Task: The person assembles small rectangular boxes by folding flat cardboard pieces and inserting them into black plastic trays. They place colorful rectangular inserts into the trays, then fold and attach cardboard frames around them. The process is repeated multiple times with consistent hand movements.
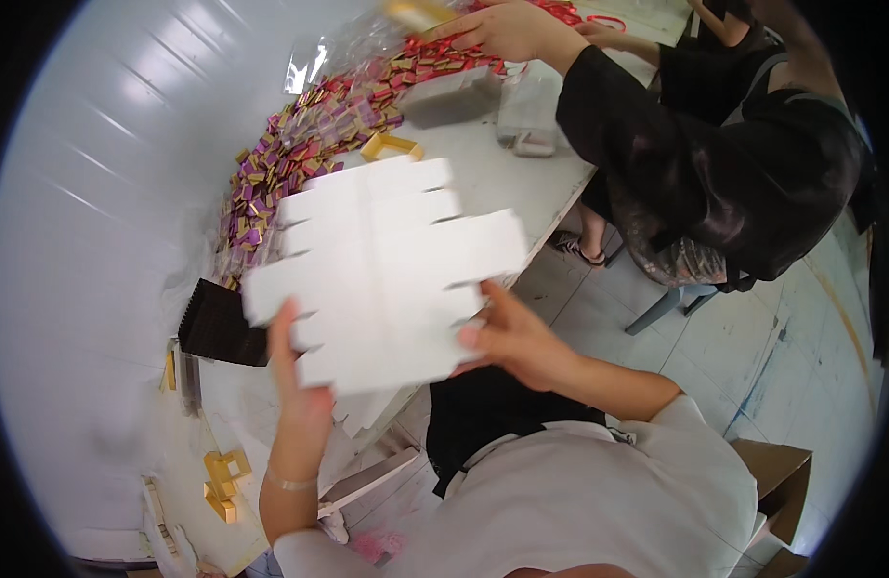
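Between my hands is a flat white cardboard box blank (392,279) with slotted flaps along both sides. My left hand (298,371) grips its lower left edge, thumb on top. At the lower right edge my right hand (517,337) pinches it with the thumb over the face; the fingers beneath are partly hidden. The blank is raised over the table and a little blurred. Just past its far edge stands a small gold box frame (392,146). Left of the blank lies a black ridged block (218,323).
A long pile of small purple, red and gold pieces (314,140) runs along the wall side of the white table (550,178). Wrapped grey stacks (452,96) lie beyond. A co-worker in black (695,159) sits at the right. Gold frames (223,482) lie lower left; a cardboard box (777,482) stands lower right.
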The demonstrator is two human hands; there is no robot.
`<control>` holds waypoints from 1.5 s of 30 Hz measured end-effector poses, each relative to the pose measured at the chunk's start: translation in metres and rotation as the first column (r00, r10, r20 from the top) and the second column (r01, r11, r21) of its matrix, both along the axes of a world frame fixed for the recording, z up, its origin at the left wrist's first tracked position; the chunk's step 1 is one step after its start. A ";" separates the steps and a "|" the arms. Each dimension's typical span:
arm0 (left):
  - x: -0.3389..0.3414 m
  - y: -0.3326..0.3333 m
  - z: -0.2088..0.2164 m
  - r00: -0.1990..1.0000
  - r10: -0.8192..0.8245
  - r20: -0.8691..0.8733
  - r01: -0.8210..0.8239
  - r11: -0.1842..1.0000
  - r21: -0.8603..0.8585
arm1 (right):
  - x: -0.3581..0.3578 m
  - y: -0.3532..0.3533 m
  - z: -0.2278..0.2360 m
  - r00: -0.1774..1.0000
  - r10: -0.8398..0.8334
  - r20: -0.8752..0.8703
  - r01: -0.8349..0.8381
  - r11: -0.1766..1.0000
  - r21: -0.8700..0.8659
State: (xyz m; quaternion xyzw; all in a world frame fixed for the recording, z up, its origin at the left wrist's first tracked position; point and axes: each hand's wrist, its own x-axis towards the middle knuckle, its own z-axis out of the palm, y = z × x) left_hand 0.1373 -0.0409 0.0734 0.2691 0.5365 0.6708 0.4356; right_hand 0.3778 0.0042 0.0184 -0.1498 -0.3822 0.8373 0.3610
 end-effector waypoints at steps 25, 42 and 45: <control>-0.057 -0.133 -0.065 0.675 -0.038 -0.737 -0.059 0.993 -0.105 | -0.044 0.111 -0.020 0.703 -0.648 0.292 -0.218 0.194 0.956; -0.037 -0.103 -0.076 0.295 -0.158 -0.942 0.047 0.987 -0.151 | -0.103 0.055 -0.036 0.938 -0.125 0.323 -0.342 -0.188 0.921; -0.040 -0.098 -0.075 0.376 -0.171 -0.911 0.014 0.984 -0.179 | -0.115 0.054 -0.043 0.956 -0.163 0.244 -0.267 -0.135 0.954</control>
